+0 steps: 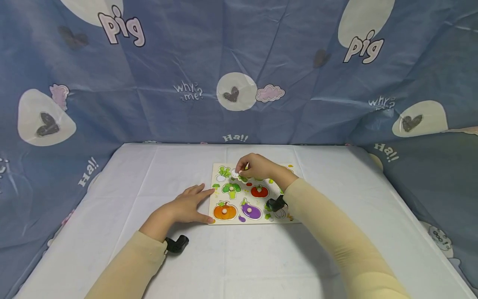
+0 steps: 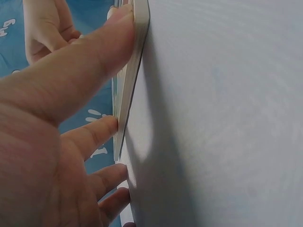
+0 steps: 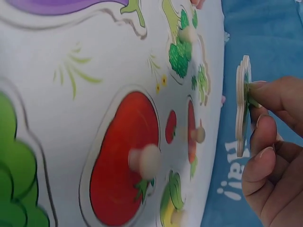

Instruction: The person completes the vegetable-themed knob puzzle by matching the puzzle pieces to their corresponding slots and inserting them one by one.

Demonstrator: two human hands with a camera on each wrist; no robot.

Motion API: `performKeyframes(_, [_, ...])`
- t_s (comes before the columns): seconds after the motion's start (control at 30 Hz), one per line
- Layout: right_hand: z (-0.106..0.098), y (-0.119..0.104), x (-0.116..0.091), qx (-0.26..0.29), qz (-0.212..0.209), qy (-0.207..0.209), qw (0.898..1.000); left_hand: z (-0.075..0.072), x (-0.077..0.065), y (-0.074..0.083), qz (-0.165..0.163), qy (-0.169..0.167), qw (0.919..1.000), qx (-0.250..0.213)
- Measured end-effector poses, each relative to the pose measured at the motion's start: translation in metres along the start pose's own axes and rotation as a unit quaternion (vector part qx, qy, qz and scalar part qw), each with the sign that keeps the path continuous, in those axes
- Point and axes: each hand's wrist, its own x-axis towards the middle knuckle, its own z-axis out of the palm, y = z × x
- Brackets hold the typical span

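A vegetable peg puzzle board (image 1: 274, 192) lies flat on the white table. My right hand (image 1: 257, 166) pinches a wooden puzzle piece (image 3: 240, 113) between thumb and fingers. In the right wrist view this piece is edge-on, raised off the board. From the head view it looks white and green, partly covered by the fingers. My left hand (image 1: 186, 205) is spread at the board's left side, thumb on the near corner and index finger touching the edge. A broccoli piece (image 1: 232, 189), tomato piece (image 3: 123, 161), pumpkin piece (image 1: 225, 211) and eggplant piece (image 1: 251, 211) sit in the board.
A white cloth covers the table (image 1: 179, 158). Blue printed curtain (image 1: 164, 116) surrounds its back and sides. Black wrist cameras hang from both sleeves, the right camera (image 1: 276, 203) over the board's right part. My right forearm hides the board's right edge.
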Motion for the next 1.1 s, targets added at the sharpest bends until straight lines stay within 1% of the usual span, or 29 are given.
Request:
performKeyframes(0.23, [0.008, -0.001, 0.011, -0.018, -0.004, -0.003, 1.0, -0.001, 0.0, 0.0, 0.004, 0.0, 1.0, 0.004])
performKeyframes(0.73, [0.03, -0.003, 0.032, -0.017, 0.016, -0.01, 1.0, 0.0, 0.001, -0.001, 0.002, 0.0, 1.0, 0.005])
performKeyframes(1.1, [0.038, -0.005, 0.035, -0.053, 0.0, -0.015, 0.998, 0.0, 0.0, -0.001, 0.001, 0.0, 1.0, 0.001])
